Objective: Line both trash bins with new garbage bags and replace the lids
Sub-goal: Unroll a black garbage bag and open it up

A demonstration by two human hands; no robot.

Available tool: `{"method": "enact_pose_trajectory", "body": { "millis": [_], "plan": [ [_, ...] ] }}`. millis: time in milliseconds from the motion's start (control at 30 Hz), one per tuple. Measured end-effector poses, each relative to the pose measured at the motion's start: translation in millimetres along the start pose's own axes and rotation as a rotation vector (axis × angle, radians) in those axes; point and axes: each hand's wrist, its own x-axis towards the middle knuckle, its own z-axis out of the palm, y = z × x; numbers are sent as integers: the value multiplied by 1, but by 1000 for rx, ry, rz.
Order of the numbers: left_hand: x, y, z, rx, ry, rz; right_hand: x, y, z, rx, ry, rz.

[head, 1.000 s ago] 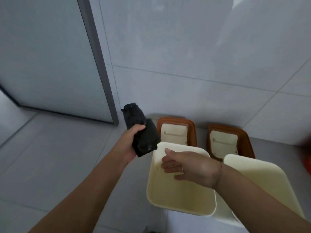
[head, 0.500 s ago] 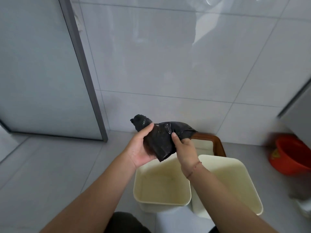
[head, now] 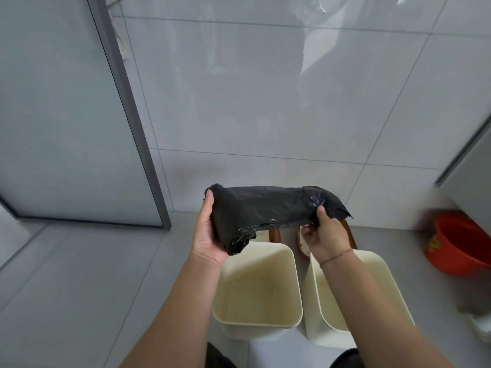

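A black roll of garbage bags (head: 261,209) is stretched sideways between both hands above the bins. My left hand (head: 208,232) grips the rolled end; my right hand (head: 325,232) pinches the pulled-out free end. Below stand two cream bins without bags or lids, the left bin (head: 259,325) and the right bin (head: 326,322), side by side on the floor. Behind them, two brown lids (head: 275,235) lean against the wall, mostly hidden by the bag and my hands.
A red plastic basin (head: 462,247) sits on the floor at the right. A frosted glass door with a grey frame (head: 127,112) stands at the left. White tiled wall lies straight ahead, grey floor tiles to the left.
My right hand took hold of the bag's free end and pulled it out to the right, unrolling a length. The view rose, and the lids slipped behind the bag.
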Motion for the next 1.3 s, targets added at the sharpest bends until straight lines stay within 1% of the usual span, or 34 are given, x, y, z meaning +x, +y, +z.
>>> {"method": "enact_pose_trajectory", "body": {
  "millis": [67, 167, 200, 233, 267, 300, 333, 367, 400, 433, 467, 500, 533, 600, 633, 700, 800, 833, 900, 967, 1000, 1067, 1167, 1233, 1300],
  "plan": [
    [0, 4, -4, 29, 13, 4, 6, -7, -7, 41, 33, -2],
    [1, 7, -9, 36, -2, -10, 12, -16, -18, 188, 98, 8],
    [1, 10, -11, 68, 9, -11, 15, -18, -22, 241, 115, 35],
    [2, 11, -13, 114, 32, -17, 16, -18, -23, 287, 96, 85],
    [3, 12, -15, 164, 64, -34, 14, -15, -22, 303, 21, 169],
    [4, 11, -15, 208, 101, -58, 9, -10, -19, 281, -106, 286],
    [5, 9, -15, 240, 137, -83, 3, -4, -14, 215, -253, 407],
    [7, 5, -12, 267, 171, -108, -6, 3, -7, 99, -414, 484],
    [8, 1, -9, 298, 201, -131, -16, 12, -1, -33, -551, 513],
    [9, -3, -5, 330, 220, -151, -24, 21, 6, -142, -630, 502],
    [9, -6, -1, 354, 227, -164, -29, 29, 13, -202, -652, 470],
    [10, -9, 0, 365, 225, -174, -33, 34, 18, -216, -616, 413],
    [10, -10, 1, 355, 218, -185, -33, 37, 21, -205, -541, 351],
    [7, -11, 2, 275, 175, -206, -26, 37, 21, -141, -356, 263],
    [6, -12, 2, 221, 153, -211, -23, 34, 20, -93, -298, 248],
    [7, -12, 2, 114, 118, -215, -21, 27, 18, -4, -240, 247],
    [9, -12, 1, 43, 100, -182, -17, 21, 14, 111, -182, 256],
    [10, -12, 0, 45, 123, -192, -16, 19, 12, 143, -153, 271],
    [11, -16, -3, 61, 205, -267, -16, 18, 11, 213, -89, 332],
    [11, -23, -4, 6, 262, -338, -15, 17, 11, 280, -47, 376],
    [11, -26, -2, -34, 271, -358, -16, 18, 11, 280, -61, 382],
    [11, -29, 2, -45, 268, -353, -19, 20, 14, 179, -175, 355],
    [15, -32, 5, 112, 298, -303, -24, 25, 19, -115, -360, 222],
    [16, -34, 8, 204, 340, -277, -28, 26, 21, -298, -410, 127],
    [19, -34, 7, 309, 423, -178, -30, 26, 19, -447, -453, 68]
  ]
}}
